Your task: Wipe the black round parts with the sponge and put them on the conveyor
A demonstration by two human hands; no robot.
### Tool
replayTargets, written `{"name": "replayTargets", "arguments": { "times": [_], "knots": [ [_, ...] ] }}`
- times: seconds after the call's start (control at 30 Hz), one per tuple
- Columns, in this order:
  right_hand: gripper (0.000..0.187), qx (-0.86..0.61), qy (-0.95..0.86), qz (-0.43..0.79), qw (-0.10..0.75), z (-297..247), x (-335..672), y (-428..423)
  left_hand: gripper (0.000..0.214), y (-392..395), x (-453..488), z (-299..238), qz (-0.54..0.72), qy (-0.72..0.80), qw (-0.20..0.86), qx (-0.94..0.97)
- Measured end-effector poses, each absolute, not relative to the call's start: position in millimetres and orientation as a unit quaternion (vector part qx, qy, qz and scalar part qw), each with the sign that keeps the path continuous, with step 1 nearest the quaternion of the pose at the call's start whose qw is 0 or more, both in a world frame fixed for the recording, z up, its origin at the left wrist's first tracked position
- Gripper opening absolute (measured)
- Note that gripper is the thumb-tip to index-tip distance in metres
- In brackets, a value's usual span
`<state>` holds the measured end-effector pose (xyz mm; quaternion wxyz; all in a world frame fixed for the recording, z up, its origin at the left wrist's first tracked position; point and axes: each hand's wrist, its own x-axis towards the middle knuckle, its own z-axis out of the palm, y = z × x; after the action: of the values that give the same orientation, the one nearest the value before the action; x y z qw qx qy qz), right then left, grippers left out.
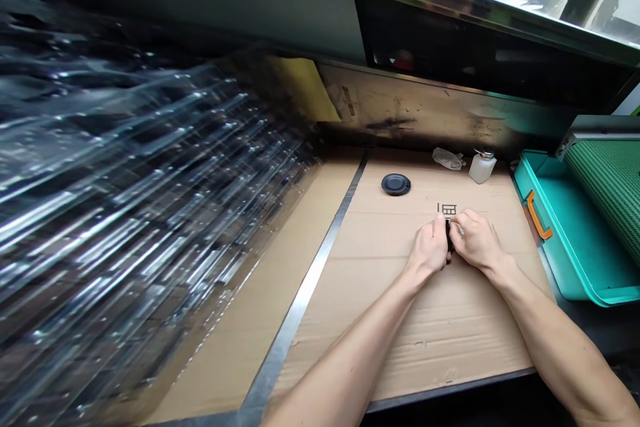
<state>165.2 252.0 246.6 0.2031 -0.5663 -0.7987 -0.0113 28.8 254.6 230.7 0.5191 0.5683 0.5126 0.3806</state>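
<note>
Both hands meet over the cardboard sheet (350, 320) that covers the table. Between them is a small, narrow black part (449, 240), mostly hidden by the fingers, so its kind does not show. My left hand (429, 245) is closed around its left side. From the other side my right hand (474, 239) pinches at its upper end with fingers curled. Beyond the hands, a round flat black disc-shaped piece (396, 184) lies on the cardboard. Printed dark marks sit just past my fingertips.
Stacked clear plastic trays (150, 213) fill the left side. A small white bottle with a metal top (483, 167) and a crumpled clear plastic piece (447, 159) stand at the back. To the right are a teal bin (575, 260) with an orange handle and a green conveyor belt (613, 187).
</note>
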Motion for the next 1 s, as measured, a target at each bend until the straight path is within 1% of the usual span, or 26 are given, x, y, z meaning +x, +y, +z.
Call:
{"name": "replayTargets", "arguments": {
  "times": [0.07, 0.2, 0.5, 0.63, 0.7, 0.8, 0.87, 0.93, 1.0],
  "knots": [
    [0.021, -0.562, -0.798, -0.009, 0.218, 246.0, 164.9, 251.9, 0.067, 254.9, 29.0, 229.9, 0.381, 0.513, 0.525, 0.562],
    [0.018, -0.57, -0.793, -0.003, 0.213, 244.9, 165.5, 252.1, 0.066, 255.1, 29.5, 228.7, 0.383, 0.514, 0.53, 0.555],
    [0.021, -0.571, -0.784, 0.023, 0.244, 247.5, 162.5, 252.6, 0.063, 253.9, 30.3, 231.2, 0.384, 0.515, 0.538, 0.546],
    [0.02, -0.595, -0.773, 0.025, 0.218, 246.9, 161.9, 251.8, 0.064, 256.0, 32.0, 227.7, 0.377, 0.516, 0.552, 0.535],
    [0.02, -0.595, -0.771, 0.036, 0.222, 246.6, 166.3, 253.0, 0.065, 260.6, 31.7, 228.0, 0.389, 0.506, 0.592, 0.492],
    [0.022, -0.591, -0.752, 0.035, 0.29, 249.1, 179.4, 257.1, 0.058, 270.6, 25.1, 236.0, 0.422, 0.462, 0.708, 0.328],
    [0.024, -0.61, -0.723, 0.014, 0.324, 252.3, 191.5, 260.7, 0.054, 276.7, 16.4, 244.5, 0.409, 0.412, 0.786, 0.212],
    [0.026, -0.643, -0.697, -0.009, 0.317, 254.7, 204.8, 264.4, 0.053, 281.1, 7.3, 251.8, 0.382, 0.372, 0.834, 0.141],
    [0.027, -0.68, -0.677, -0.033, 0.279, 254.9, 217.5, 267.9, 0.053, 283.5, 1.1, 256.1, 0.375, 0.357, 0.85, 0.101]
  ]
}}
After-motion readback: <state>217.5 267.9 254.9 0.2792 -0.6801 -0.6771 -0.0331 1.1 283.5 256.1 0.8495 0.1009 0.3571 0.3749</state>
